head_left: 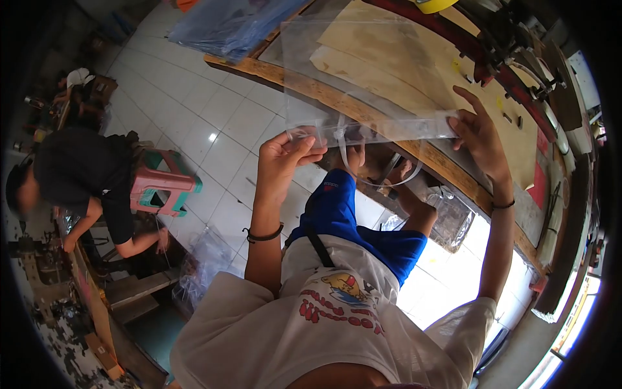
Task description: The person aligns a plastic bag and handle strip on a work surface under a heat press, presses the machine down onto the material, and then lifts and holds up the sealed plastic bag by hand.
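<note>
A clear plastic bag point(382, 131) is stretched between my two hands in front of my body, over the wooden edge of the workbench. A folded, thicker band runs along its near edge, and a thin clear strap loops down below it. My left hand point(288, 155) pinches the band's left end between thumb and fingers. At the other end, my right hand point(479, 135) grips the corner, its index finger raised. The bag's thin sheet spreads away from me over the brown bench top.
The workbench point(363, 107) carries brown sheet material point(376, 45) and a dark machine point(518, 52). Blue-tinted plastic point(233, 26) lies at its far left corner. A co-worker point(84, 188) sits left, beside a red and green stool point(165, 181). More clear plastic point(204, 266) lies on the floor.
</note>
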The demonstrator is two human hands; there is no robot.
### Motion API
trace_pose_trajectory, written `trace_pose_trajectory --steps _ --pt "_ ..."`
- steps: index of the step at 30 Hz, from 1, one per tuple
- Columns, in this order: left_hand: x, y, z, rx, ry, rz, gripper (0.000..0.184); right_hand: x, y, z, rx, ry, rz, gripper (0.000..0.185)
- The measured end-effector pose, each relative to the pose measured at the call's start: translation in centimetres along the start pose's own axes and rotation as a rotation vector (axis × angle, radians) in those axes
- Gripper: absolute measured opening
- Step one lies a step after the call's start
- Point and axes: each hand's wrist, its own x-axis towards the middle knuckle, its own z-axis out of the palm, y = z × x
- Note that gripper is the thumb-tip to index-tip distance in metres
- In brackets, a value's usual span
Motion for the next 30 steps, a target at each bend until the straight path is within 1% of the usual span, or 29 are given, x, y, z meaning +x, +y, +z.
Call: trace_pose_trajectory --steps 5,8,13,17,23,26,29,30 --pt "-0.3 0.4 0.6 -0.017 0.046 -0.008 0.028 -0.1 -0.3 0.3 0.033 0.02 0.015 0.065" --pt "-0.2 0.3 0.4 -0.009 0.025 -0.011 0.028 -0.1 -0.3 0.1 -0.001 0.006 0.015 0.067" --pt "-0.3 0.2 0.0 -0.038 -0.045 0.003 0.037 0.0 -0.4 0.5 0.058 0.051 0.029 0.071" --pt "-0.4 0.7 -0.4 -0.034 -0.067 -0.012 0.043 -0.1 -0.7 0.2 -0.006 0.03 0.045 0.073" --pt "-0.5 0.6 -0.7 -0.101 -0.103 -0.003 0.042 -0.1 -0.6 0.3 -0.02 0.022 0.023 0.072" --pt "-0.2 -0.6 -1.3 -0.22 -0.117 0.034 0.044 -0.1 -0.6 0.3 -0.022 0.023 0.038 0.072" --pt "-0.3 -3.3 0.4 -0.825 -0.199 0.126 0.05 0.1 -0.4 0.4 -0.029 0.03 0.046 0.073" --pt "-0.5 -4.0 1.2 -0.67 -0.15 0.107 0.057 0.1 -0.3 0.3 -0.029 0.026 0.042 0.073"
